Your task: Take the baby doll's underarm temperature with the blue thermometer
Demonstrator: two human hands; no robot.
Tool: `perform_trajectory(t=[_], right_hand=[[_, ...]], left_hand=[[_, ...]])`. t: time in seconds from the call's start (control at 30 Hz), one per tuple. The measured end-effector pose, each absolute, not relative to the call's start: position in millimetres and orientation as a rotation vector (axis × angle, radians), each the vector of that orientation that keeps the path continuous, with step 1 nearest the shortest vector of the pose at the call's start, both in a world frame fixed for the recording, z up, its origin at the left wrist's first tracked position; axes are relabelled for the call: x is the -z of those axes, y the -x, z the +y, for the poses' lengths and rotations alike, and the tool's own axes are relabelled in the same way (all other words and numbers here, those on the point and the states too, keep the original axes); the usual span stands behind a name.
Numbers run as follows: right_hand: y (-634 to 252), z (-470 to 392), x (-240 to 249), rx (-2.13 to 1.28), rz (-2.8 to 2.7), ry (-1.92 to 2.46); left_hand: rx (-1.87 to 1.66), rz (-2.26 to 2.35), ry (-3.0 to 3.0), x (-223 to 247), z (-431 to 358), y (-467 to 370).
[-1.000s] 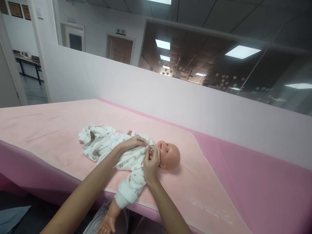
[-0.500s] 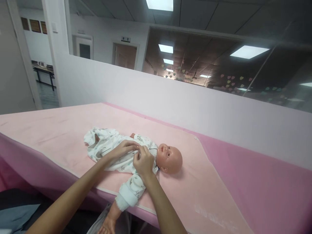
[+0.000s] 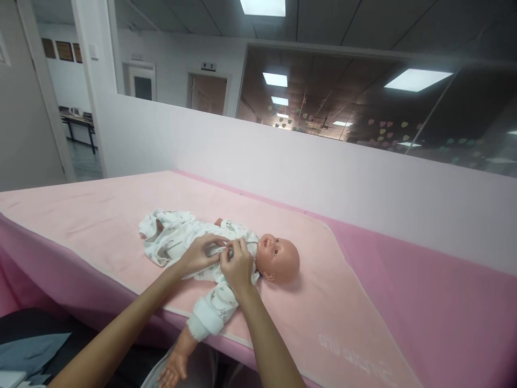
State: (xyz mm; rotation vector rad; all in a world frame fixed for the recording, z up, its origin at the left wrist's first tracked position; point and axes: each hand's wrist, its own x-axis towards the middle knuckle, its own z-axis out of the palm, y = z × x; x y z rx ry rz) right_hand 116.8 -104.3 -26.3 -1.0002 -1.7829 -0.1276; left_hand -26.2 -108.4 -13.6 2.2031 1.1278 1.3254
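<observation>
A baby doll (image 3: 278, 260) lies on its back with its head to the right. It wears a white printed baby outfit (image 3: 175, 237) whose legs stretch to the left. My left hand (image 3: 202, 253) is at the chest, thumb and fingers pinching the front of the outfit. Close beside it my right hand (image 3: 236, 264) is curled, its fingertips also pinching the cloth near the neck. The exact spot between the fingertips is partly hidden. One doll arm (image 3: 177, 355), its sleeve cuff folded back, hangs over the near edge of the table.
The padded table has a pale pink cover (image 3: 100, 210) over a darker pink surface (image 3: 404, 258). A white wall (image 3: 283, 161) with a window above it runs along the far side. At the left is a doorway. Grey cloth (image 3: 32, 350) shows at the lower left.
My left thumb and fingers have parted a little, opening a gap beneath the hand. My right hand stays nearly in place. The whole view has shifted slightly.
</observation>
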Motion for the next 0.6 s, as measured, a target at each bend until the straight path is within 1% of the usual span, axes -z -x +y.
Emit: perform_trajectory(t=[0.27, 0.4, 0.6], right_hand=[[-116.8, -104.2, 25.3, 0.027, -1.753, 0.986], [-116.5, -104.7, 23.8, 0.003, -1.74, 0.961], [-116.9, -102.9, 25.2, 0.019, -1.728, 0.949]], left_hand=[[-1.666, 1.312, -2.499, 30.7, -107.3, 22.7], [-1.787, 1.328, -2.485, 32.3, -107.1, 21.6], [-1.851, 1.301, -2.392, 30.4, -108.8, 19.7]])
